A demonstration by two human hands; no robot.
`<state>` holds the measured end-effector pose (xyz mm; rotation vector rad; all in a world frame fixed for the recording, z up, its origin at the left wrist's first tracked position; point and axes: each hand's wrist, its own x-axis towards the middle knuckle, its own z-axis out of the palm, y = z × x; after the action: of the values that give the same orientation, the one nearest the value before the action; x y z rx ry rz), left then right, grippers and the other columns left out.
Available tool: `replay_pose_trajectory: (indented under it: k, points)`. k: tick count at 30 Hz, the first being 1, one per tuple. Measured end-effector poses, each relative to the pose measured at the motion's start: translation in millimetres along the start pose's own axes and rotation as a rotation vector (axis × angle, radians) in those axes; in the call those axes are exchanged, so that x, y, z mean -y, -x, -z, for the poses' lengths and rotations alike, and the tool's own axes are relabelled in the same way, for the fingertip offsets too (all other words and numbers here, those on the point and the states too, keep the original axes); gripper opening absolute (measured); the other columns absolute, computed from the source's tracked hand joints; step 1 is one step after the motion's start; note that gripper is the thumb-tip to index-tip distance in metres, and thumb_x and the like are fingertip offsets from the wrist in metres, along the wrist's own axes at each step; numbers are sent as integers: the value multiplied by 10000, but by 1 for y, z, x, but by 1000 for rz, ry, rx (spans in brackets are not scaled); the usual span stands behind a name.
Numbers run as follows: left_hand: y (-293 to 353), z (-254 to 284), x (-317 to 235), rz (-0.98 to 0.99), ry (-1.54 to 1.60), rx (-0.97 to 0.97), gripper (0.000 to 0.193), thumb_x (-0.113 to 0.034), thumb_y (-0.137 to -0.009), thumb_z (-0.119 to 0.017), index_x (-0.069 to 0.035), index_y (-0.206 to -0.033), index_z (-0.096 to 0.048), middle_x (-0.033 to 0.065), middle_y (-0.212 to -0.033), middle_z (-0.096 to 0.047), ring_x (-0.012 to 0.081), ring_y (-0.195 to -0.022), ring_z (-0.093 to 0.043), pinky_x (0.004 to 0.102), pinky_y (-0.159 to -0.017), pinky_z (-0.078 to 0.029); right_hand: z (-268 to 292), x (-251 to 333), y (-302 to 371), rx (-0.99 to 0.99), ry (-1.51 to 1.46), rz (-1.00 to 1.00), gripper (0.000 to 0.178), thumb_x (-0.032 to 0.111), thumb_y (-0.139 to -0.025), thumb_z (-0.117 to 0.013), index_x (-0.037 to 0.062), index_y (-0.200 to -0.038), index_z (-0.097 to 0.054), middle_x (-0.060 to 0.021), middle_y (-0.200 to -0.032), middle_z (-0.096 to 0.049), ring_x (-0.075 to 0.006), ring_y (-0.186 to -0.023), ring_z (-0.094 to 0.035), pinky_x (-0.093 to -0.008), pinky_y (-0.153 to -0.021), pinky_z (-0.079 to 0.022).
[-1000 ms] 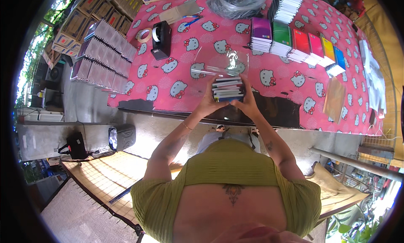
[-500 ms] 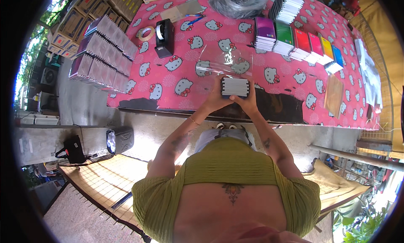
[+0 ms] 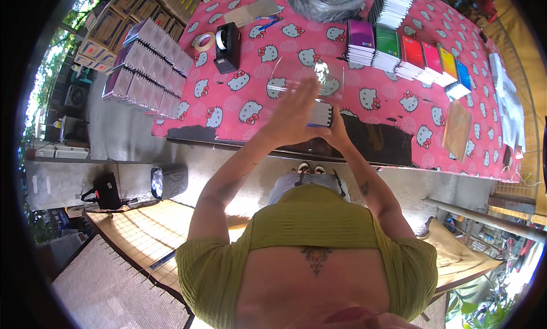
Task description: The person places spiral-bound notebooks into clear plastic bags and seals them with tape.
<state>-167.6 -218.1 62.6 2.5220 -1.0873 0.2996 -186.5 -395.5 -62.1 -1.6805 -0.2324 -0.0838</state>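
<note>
A small stack of spiral notebooks [image 3: 323, 115] stands at the table's near edge, its white page edges and black coils facing up. My right hand [image 3: 338, 131] grips the stack from its right side. My left hand [image 3: 293, 115] is flat, with fingers stretched out over the stack's left part, and hides much of it. Whether its palm touches the notebooks I cannot tell. Just beyond both hands, a clear plastic bag [image 3: 293, 72] lies flat on the pink cloth, shining with glare.
Rows of coloured notebooks [image 3: 413, 54] stand at the right, near a wooden board [image 3: 457, 129]. Wrapped notebook stacks [image 3: 145, 72] line the left edge. A black tape dispenser [image 3: 228, 48], a tape roll [image 3: 205, 41], blue scissors [image 3: 270, 24] and a plastic bundle [image 3: 327, 4] lie farther back.
My left hand has come off the stack's left side and opened flat over it, fingers pointing away. My right hand still holds the stack, which now looks turned slightly.
</note>
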Motion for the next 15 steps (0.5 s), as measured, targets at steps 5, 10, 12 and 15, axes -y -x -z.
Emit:
replay_pose_trajectory:
  k: [5,10,12,15]
  points:
    - [-10,-20,7,-42,-91,217,1022,-644,-742,-725,65,-1397,-389,286,-1368,-482,416,-1307,-462,499,-1079,-361,3,-5,-2,7,68,-38,853,207,-651,-916,70,-1336,-428,-144,-1189,-641,-292,-1106,-646,-391,-948,-507]
    - [2,-31,27,37,-3,142,837,-620,-751,-742,38,-1221,-528,210,-1044,-655,398,-983,-651,476,-863,-498,11,19,-4,155,141,-56,880,278,-662,-904,79,-1376,-429,-178,-1344,-554,-339,-1280,-525,-445,-1026,-442]
    - [1,-22,34,189,64,47,798,-617,-753,-750,37,-1169,-560,203,-986,-676,386,-898,-681,444,-777,-536,36,4,-13,168,415,104,927,335,-645,-900,101,-1411,-433,-172,-1410,-500,-351,-1347,-443,-498,-1082,-377]
    - [2,-20,64,780,351,-62,753,-615,-774,-753,19,-1145,-587,161,-968,-691,309,-851,-695,388,-726,-551,77,-34,-38,191,713,115,949,488,-665,-847,167,-1461,-442,-108,-1542,-384,-344,-1445,-304,-563,-1153,-249]
